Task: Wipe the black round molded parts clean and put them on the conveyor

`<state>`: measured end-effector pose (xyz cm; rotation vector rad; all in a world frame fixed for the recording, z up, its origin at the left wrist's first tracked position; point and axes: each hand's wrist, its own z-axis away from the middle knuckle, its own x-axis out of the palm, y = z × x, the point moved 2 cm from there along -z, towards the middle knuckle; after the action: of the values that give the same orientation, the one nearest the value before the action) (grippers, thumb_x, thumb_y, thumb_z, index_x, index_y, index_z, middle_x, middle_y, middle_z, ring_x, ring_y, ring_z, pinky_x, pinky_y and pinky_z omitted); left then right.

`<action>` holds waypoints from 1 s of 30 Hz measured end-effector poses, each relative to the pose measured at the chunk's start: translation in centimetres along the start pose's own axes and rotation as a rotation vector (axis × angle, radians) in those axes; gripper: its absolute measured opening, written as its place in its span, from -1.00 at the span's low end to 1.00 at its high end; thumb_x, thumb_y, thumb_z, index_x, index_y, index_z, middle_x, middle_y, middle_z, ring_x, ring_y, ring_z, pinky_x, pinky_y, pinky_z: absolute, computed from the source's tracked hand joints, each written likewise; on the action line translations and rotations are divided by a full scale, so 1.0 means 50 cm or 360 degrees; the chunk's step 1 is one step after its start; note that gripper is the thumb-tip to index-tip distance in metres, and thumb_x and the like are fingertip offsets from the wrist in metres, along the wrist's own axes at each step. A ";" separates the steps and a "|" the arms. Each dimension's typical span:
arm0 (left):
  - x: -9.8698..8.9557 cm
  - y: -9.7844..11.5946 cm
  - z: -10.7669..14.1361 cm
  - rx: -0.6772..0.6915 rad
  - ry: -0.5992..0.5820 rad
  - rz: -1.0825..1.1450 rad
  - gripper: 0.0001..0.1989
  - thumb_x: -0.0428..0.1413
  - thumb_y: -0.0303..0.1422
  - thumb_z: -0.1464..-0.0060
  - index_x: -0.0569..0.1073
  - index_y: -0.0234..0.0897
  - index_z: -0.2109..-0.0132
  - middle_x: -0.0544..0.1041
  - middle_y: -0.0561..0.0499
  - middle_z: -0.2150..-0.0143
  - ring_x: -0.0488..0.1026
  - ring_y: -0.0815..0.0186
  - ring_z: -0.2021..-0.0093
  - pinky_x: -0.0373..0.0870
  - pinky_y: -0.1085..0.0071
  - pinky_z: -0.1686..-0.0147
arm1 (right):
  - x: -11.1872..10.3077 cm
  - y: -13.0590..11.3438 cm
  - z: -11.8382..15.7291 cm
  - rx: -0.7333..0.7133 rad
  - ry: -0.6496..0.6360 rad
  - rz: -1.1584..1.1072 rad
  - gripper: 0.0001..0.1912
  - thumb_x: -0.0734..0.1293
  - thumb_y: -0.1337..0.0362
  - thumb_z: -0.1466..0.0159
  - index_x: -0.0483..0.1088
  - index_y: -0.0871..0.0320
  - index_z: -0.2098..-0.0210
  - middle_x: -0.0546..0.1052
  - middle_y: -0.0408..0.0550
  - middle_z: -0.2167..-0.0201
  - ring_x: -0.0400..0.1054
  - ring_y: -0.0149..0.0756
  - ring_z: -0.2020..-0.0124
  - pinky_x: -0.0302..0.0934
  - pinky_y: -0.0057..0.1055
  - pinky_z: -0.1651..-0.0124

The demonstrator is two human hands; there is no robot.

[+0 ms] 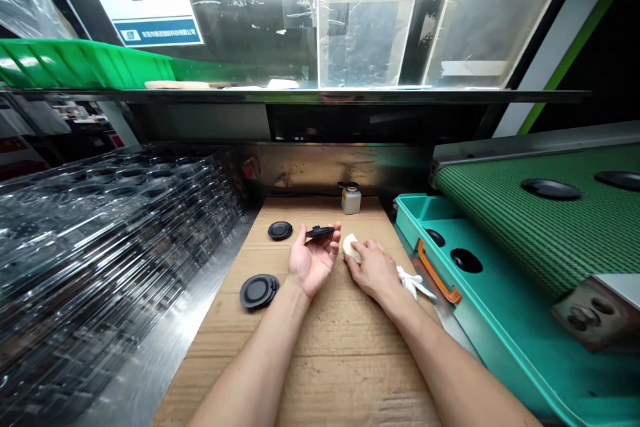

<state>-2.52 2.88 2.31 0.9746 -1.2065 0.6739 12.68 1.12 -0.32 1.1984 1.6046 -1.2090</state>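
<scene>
Both grasping; left hand palm-up, holding black disc; right hand clasping white pad.

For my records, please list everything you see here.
cardboard sheet: 1, brown, centre
loose disc: 1, black, cardboard
disc stack: 1, black, cardboard
bottle: 1, white, behind hands
cloth: 1, white, beside right hand
tray: 1, teal, right, two discs inside
conveyor belt: 1, green, right, two discs
plastic trays: many, clear, left
held disc: 1, black, left hand
pad: 1, white, right hand
left hand: 1, palm up
right hand: 1, holding pad
</scene>
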 end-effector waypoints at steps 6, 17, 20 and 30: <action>-0.001 -0.003 0.003 -0.0010 -0.0052 -0.0060 -0.54 -0.10 -0.14 -0.24 0.43 -0.51 0.07 0.50 -0.28 0.03 0.50 0.22 0.20 0.49 0.38 0.29 | 0.002 0.001 -0.001 -0.0004 0.0017 0.0008 -0.64 0.09 0.01 -0.34 0.37 0.04 0.09 0.36 0.01 0.22 0.22 -0.19 0.11 0.00 -0.36 0.10; -0.004 -0.005 0.000 -0.0027 -0.0077 -0.0123 -0.52 -0.10 -0.11 -0.24 0.44 -0.49 0.07 0.51 -0.28 0.02 0.52 0.24 0.22 0.47 0.39 0.29 | 0.000 0.000 0.001 0.0006 0.0026 -0.0001 -0.63 0.10 0.00 -0.33 0.36 0.04 0.07 0.37 0.01 0.20 0.23 -0.19 0.12 0.01 -0.35 0.11; -0.002 -0.006 0.001 -0.0022 -0.0069 -0.0143 -0.54 -0.09 -0.12 -0.23 0.44 -0.47 0.07 0.52 -0.27 0.03 0.52 0.24 0.22 0.48 0.38 0.30 | 0.000 0.000 0.001 0.0007 0.0022 -0.0007 -0.62 0.10 0.00 -0.33 0.36 0.05 0.06 0.37 0.01 0.21 0.23 -0.19 0.12 0.01 -0.35 0.11; 0.004 -0.011 0.005 -0.0023 -0.0079 -0.0194 -0.56 -0.02 -0.10 -0.19 0.44 -0.44 0.08 0.52 -0.26 0.08 0.50 0.23 0.24 0.47 0.39 0.32 | -0.001 0.000 0.001 -0.0009 0.0037 -0.0007 -0.56 0.07 -0.05 -0.33 0.35 0.05 0.02 0.36 0.03 0.19 0.22 -0.18 0.11 0.02 -0.34 0.10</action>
<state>-2.15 2.39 2.37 1.0490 -1.1833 0.5471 12.70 1.05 -0.27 1.2103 1.6277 -1.1969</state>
